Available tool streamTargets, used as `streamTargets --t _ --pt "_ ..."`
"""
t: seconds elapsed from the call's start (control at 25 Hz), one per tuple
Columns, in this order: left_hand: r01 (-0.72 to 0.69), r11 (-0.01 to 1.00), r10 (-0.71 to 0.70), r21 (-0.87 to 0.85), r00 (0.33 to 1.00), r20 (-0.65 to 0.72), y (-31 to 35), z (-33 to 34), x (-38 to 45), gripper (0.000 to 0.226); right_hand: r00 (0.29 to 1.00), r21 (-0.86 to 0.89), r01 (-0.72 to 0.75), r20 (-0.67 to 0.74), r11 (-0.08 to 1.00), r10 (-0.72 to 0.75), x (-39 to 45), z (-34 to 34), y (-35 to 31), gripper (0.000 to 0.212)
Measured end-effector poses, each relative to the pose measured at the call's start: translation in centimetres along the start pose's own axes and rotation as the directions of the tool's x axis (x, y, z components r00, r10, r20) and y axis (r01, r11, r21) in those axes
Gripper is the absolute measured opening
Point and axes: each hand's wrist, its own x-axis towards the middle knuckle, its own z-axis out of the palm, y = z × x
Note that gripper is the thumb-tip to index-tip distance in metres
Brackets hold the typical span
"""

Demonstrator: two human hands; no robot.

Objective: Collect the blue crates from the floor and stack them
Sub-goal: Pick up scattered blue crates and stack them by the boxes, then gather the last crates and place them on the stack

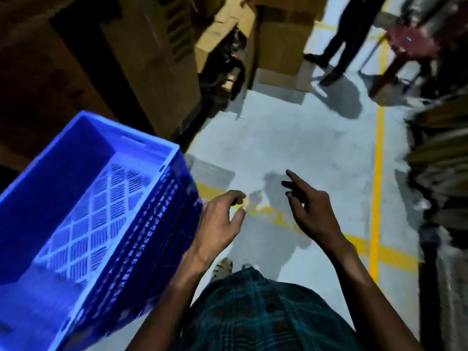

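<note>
crate stack (83,219) sits near left, top one empty. left hand (220,219) just beside its right wall, fingers loosely curled, holding nothing; right hand (311,211) spread, empty. no loose crate in view, so scan floor (291,153) w/ both hands free.

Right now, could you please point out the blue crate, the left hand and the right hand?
blue crate (76,198): head view, lattice floor inside.
left hand (220,219): head view, back of hand.
right hand (311,211): head view, back of hand.

Blue crate (83,214) — lattice-patterned base.
</note>
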Motion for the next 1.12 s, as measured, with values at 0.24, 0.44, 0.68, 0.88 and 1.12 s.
streamTargets --t 0.24,0.44,0.68,0.88,1.12 --pt "-0.343 0.936 0.346 -0.076 0.862 0.371 4.1 2.9 8.5 0.037 0.842 0.067 -0.264 -0.471 0.962 0.264 -4.2 -3.5 1.2 0.042" --pt "-0.458 0.856 0.514 -0.238 0.711 0.481 9.4 7.3 7.9 0.03 0.627 0.154 -0.346 -0.695 0.925 0.35 -11.5 -8.0 1.7 0.041" --pt "-0.487 0.745 0.652 -0.457 0.385 0.653 17.1 15.6 -1.3 0.025 0.306 0.343 -0.388 -0.827 0.855 0.471 -28.2 -11.5 3.0 0.039" --pt "-0.481 0.699 0.67 -0.529 0.185 0.719 21.8 22.3 -9.2 0.031 0.13 0.447 -0.524 -0.799 0.725 0.587 -39.9 -12.1 6.6 0.044" --pt "-0.548 0.664 0.595 -0.509 -0.026 0.804 26.0 29.9 -17.1 0.027 -0.003 0.523 -0.626 -0.742 0.578 0.67 -49.8 -14.4 11.3 0.04"
